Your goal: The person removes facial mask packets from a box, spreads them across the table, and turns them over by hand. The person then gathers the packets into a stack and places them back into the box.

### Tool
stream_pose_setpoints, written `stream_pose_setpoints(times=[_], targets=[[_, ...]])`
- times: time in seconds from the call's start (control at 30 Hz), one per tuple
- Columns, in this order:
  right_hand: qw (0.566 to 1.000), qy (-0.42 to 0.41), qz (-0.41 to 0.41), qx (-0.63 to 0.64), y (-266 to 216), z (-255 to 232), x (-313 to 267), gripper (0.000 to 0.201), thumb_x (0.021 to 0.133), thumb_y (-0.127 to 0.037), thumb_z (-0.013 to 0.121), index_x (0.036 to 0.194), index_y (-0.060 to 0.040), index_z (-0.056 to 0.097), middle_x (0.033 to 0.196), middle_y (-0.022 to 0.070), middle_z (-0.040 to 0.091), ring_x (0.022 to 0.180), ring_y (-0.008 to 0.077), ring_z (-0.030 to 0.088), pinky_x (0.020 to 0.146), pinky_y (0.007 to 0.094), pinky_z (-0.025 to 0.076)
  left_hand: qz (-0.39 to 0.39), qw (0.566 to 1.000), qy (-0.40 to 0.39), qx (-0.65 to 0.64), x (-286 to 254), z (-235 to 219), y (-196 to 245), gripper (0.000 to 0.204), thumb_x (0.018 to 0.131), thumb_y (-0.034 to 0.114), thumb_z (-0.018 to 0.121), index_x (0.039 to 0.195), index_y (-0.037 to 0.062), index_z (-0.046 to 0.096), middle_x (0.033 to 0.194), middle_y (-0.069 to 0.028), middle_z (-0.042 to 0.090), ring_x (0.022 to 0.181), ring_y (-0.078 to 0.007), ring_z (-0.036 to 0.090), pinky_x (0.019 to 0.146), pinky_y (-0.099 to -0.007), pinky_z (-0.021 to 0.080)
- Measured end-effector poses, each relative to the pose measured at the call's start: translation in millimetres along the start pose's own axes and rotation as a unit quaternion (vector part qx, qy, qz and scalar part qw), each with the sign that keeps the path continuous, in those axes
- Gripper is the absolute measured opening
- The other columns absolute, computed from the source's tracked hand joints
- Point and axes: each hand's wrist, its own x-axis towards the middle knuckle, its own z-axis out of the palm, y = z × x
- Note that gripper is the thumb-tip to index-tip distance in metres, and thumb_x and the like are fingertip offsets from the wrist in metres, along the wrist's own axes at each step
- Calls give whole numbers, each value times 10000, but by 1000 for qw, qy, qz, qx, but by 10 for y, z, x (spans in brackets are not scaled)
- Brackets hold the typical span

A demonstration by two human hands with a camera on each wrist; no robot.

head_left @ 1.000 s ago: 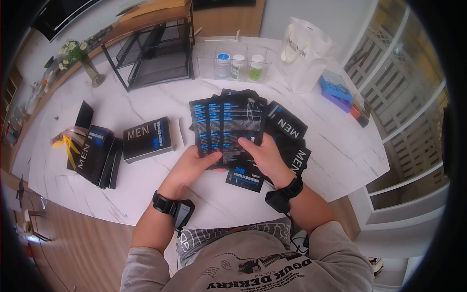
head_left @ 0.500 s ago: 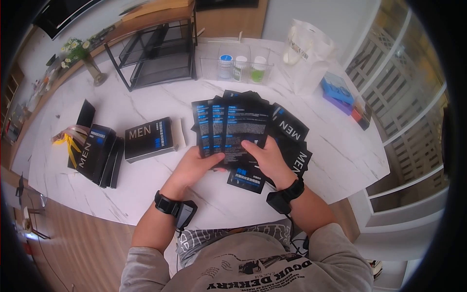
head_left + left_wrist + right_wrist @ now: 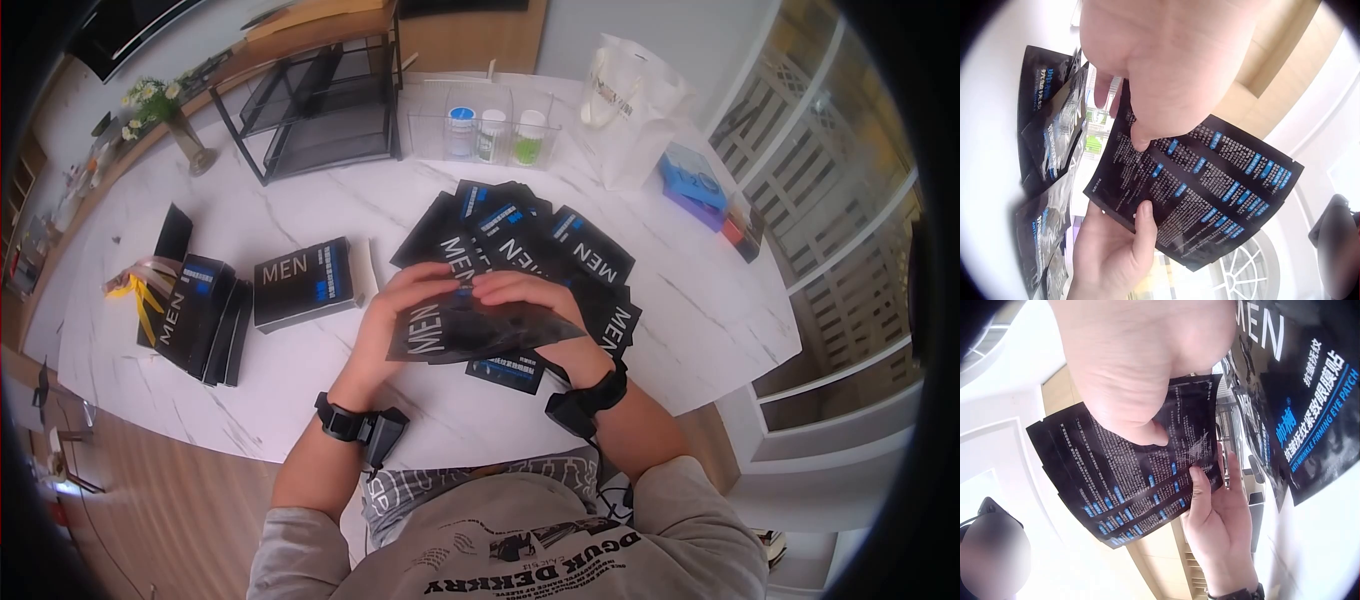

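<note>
Grips a staggered stack of black packets [image 3: 485,335] with left hand [image 3: 383,318] and right hand [image 3: 545,298], pinching opposite sides, thumbs to the small-print backs. Spans crosswise between both, neither clearly nearer, tilted, with white MEN towards the left end. Has loose packets [image 3: 595,248] just beyond, reading MEN and ANTI-WRINKLE FIRMING EYE PATCH, and a MEN box [image 3: 300,290] off left.

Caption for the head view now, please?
Both hands grip a few black MEN packets above a marble-patterned table, where more such packets lie overlapping.
</note>
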Motion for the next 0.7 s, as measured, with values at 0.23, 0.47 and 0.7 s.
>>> stream_pose_setpoints(times=[0.23, 0.47, 0.7], targets=[[1000, 5, 9, 0, 35, -3, -12, 334, 816, -104, 719, 1127, 12, 682, 1198, 158, 667, 1168, 293, 620, 1020, 377, 466, 3, 1000, -5, 17, 5, -15, -1, 419, 762, -11, 705, 1179, 32, 689, 1318, -131, 573, 1214, -264, 572, 1010, -324, 469], [984, 50, 158, -58, -20, 43, -72, 269, 882, -56, 690, 1137, 26, 667, 1154, 108, 694, 1087, 202, 648, 960, 323, 494, -91, 996, -16, -10, -8, -14, -66, 370, 826, -43, 658, 1189, 27, 674, 1286, -133, 593, 1165, -231, 595, 975, -323, 483], [927, 172, 267, 197, 90, 38, -15, 305, 908, -38, 677, 1200, 34, 628, 1138, 77, 685, 1033, 138, 632, 914, 286, 503, -73, 964, 71, -247, -17, 61, 183, 715, 971, 103, 592, 1574, 90, 207, 1333, -161, 519, 1205, -189, 552, 952, -283, 483]])
